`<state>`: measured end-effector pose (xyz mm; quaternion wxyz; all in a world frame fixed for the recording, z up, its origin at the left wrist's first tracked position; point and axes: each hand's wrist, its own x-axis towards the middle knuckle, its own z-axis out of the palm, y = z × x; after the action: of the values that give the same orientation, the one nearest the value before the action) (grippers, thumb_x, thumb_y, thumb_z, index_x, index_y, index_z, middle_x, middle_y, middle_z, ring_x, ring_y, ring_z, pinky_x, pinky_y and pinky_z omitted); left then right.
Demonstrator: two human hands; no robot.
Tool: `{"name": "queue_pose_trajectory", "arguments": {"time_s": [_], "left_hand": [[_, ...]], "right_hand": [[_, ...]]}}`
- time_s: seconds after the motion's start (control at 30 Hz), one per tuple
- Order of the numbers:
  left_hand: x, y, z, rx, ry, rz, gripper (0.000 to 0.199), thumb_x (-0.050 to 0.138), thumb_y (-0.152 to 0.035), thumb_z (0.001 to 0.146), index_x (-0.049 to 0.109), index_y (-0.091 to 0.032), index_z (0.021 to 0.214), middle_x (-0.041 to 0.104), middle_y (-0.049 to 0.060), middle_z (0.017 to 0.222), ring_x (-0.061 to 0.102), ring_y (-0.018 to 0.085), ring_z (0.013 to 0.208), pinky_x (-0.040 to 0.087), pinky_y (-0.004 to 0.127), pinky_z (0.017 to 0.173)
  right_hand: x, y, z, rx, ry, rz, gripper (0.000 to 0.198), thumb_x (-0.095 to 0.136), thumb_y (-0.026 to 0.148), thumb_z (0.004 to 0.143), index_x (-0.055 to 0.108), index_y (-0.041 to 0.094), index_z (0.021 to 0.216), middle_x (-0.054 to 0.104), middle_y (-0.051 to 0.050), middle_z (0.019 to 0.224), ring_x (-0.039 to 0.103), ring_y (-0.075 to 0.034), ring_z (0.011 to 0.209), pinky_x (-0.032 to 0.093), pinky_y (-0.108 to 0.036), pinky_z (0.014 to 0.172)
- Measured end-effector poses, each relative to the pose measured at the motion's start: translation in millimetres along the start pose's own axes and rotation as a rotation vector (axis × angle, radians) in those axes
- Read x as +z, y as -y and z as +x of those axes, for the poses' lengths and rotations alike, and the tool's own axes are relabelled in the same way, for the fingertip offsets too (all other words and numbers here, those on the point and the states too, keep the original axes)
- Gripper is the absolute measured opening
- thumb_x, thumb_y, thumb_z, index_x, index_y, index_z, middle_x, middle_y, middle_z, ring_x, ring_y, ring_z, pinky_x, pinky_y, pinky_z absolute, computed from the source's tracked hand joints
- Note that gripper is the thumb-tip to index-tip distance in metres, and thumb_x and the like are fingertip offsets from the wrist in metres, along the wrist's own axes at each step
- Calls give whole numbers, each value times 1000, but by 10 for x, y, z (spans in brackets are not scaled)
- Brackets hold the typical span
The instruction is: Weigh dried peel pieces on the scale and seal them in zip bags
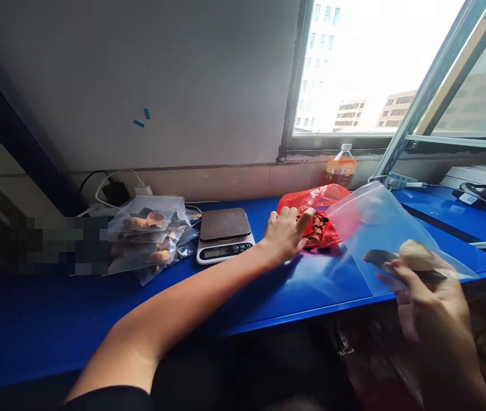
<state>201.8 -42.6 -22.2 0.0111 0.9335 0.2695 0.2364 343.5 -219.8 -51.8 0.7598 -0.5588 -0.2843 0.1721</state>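
My left hand [286, 233] is at the near left side of a red plastic bag [306, 198], its thumb and index finger apart, with nothing visible between them. Dark reddish-brown broken pieces [317, 228] lie in the bag's open mouth. My right hand [435, 302], slightly blurred, is closed on a clear plastic bag [380, 222] at the right front edge of the table. A pale tan piece [416, 255] and darker curved pieces [380, 258] show at its fingers; whether they are inside the clear bag I cannot tell.
A white kitchen scale [225, 234] with a dark plate stands left of my left hand. Further left lie stacked clear bags [148, 237] with brown pieces. Behind the red bag stands a bottle of orange liquid [341, 166]. A metal frame post [431, 85] rises at right from the blue table [174, 308].
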Motion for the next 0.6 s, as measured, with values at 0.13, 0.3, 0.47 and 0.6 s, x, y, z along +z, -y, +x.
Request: {"name": "queue_pose_trajectory", "arguments": {"time_s": [0.13, 0.3, 0.47, 0.6], "left_hand": [[61, 69, 173, -117, -10, -52, 55, 52, -8, 83, 36, -20, 134, 65, 11, 97, 63, 30, 89, 45, 39, 74], [-130, 183, 244, -219, -186, -435, 52, 51, -16, 86, 28, -19, 133, 62, 2, 74, 60, 19, 63, 45, 31, 63], [-370, 264, 36, -94, -289, -596, 60, 57, -18, 83, 24, -19, 132, 62, 10, 100, 63, 22, 90, 50, 38, 79], [-432, 464, -402, 82, -287, -315, 61, 58, -15, 82, 25, -22, 132, 50, 16, 130, 53, 27, 115, 46, 46, 94]], "right_hand": [[23, -14, 102, -246, -17, -529, 38, 65, 38, 76, 62, 24, 111, 64, -7, 114, 60, -29, 104, 47, -45, 91], [285, 139, 442, -657, 34, -1045, 33, 47, 25, 85, 61, 21, 115, 64, -12, 112, 58, -33, 104, 40, -52, 89], [727, 396, 1108, -773, 419, -1228, 33, 50, 24, 85, 62, 20, 116, 66, -13, 108, 61, -29, 96, 43, -40, 77], [1028, 633, 1563, -791, 746, -1240, 24, 52, 35, 89, 69, 20, 96, 70, -7, 89, 59, -19, 74, 42, -30, 66]]}}
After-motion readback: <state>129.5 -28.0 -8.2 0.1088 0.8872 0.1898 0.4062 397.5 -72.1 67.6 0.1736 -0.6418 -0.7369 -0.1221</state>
